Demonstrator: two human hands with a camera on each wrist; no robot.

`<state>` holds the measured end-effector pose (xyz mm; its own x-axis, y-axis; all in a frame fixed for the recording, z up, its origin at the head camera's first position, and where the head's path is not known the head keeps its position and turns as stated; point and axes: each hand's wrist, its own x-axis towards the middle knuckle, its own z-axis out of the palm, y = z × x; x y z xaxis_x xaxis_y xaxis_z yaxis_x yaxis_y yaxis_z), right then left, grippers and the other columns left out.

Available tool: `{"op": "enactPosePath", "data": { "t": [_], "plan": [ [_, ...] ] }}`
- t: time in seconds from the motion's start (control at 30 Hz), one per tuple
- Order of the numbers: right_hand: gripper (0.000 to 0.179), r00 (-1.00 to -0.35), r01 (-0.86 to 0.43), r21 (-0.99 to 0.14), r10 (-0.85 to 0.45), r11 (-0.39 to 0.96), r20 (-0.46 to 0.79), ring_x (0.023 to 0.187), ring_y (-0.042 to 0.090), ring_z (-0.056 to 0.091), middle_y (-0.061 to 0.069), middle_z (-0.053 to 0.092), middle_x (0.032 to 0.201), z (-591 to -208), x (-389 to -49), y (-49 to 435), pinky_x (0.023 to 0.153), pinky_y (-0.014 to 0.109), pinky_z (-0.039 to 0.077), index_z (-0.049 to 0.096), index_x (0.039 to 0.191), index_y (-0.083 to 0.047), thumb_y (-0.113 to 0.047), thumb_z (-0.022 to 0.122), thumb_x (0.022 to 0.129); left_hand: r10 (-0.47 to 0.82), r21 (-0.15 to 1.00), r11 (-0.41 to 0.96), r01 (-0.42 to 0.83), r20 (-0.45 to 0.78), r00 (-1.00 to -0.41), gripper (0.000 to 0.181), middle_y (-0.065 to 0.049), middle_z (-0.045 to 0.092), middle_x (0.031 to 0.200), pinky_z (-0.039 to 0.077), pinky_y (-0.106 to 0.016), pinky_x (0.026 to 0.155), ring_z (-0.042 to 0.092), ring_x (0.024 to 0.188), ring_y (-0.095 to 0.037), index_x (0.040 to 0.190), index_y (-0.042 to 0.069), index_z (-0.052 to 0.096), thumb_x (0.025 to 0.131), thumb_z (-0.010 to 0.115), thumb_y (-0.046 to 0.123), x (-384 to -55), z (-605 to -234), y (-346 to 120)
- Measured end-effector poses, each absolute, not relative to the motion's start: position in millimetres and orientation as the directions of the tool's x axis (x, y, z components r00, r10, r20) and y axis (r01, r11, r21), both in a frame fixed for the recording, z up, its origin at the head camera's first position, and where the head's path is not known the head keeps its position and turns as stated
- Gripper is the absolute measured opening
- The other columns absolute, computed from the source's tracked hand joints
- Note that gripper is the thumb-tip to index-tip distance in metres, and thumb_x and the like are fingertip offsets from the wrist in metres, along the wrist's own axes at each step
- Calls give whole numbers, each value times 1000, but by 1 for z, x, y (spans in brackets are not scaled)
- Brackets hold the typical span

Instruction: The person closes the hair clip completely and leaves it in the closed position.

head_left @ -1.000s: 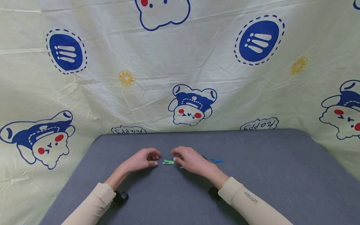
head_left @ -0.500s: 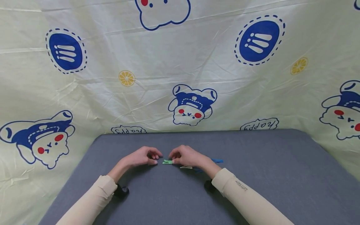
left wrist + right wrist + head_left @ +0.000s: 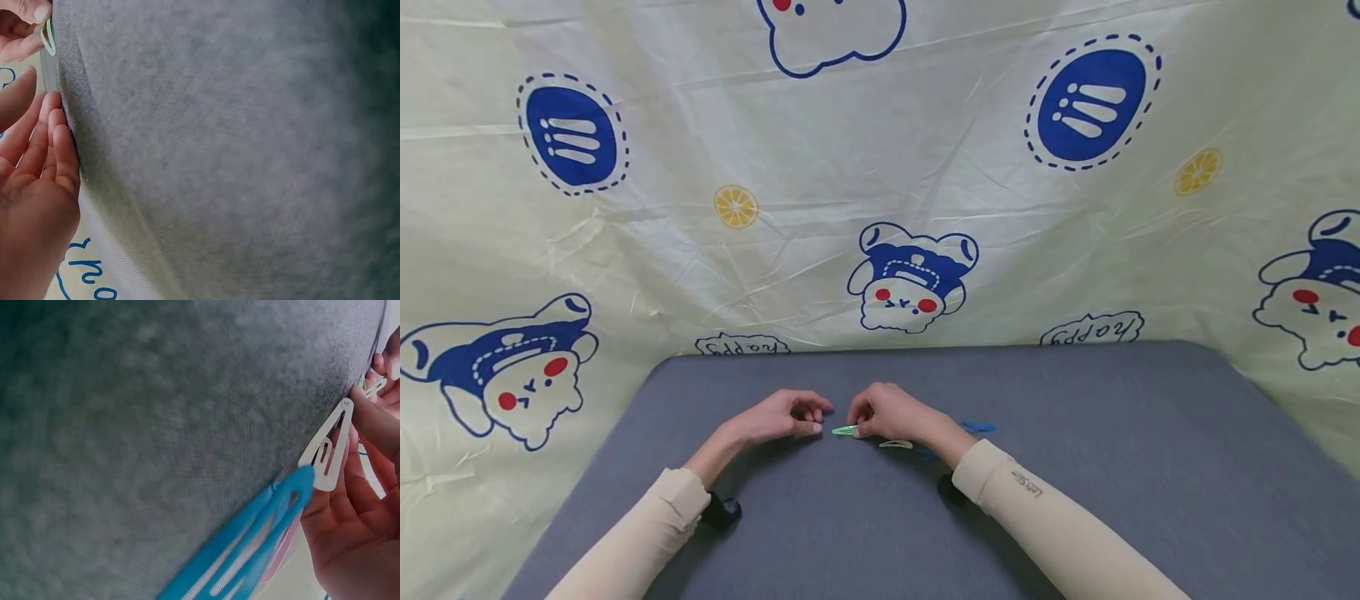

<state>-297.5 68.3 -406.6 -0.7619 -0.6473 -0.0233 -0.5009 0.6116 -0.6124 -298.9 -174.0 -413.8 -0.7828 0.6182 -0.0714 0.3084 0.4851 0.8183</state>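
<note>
A light green snap hair clip (image 3: 842, 431) is pinched between the thumb and fingers of my right hand (image 3: 892, 414), close over the grey table. In the left wrist view the same green hair clip (image 3: 49, 39) sticks out from the right fingertips. My left hand (image 3: 778, 417) rests just left of it, fingers relaxed and holding nothing; its straight fingers (image 3: 47, 134) show in the left wrist view. A white snap clip (image 3: 896, 444) lies below the right hand. In the right wrist view that white clip (image 3: 328, 447) overlaps the right palm.
A blue clip (image 3: 979, 427) lies right of the right hand, and another blue clip (image 3: 927, 454) is partly hidden under the wrist. The right wrist view has a large blue clip (image 3: 250, 540) and a pink edge (image 3: 278, 556) behind it. A printed cloth (image 3: 805, 275) hangs behind the table.
My right hand has moved left onto the green hair clip and now pinches it; the clip looks narrower than before. The white clip has come into view. My left hand has barely moved.
</note>
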Motion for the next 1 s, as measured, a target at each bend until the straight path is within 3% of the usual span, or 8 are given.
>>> {"op": "enactPosePath", "data": {
  "t": [1.0],
  "plan": [
    [7,-776,-467,-655,-630,594,-18,71,12,54,-6,63,75,-401,-293,73,68,29,45,73,86,-13,-9,71,91,624,820,478,316,-63,-779,38,-6,63,98,44,-26,72,56,88,-20,126,-5,60,91,67,7,-296,-409,-174]
  ]
}}
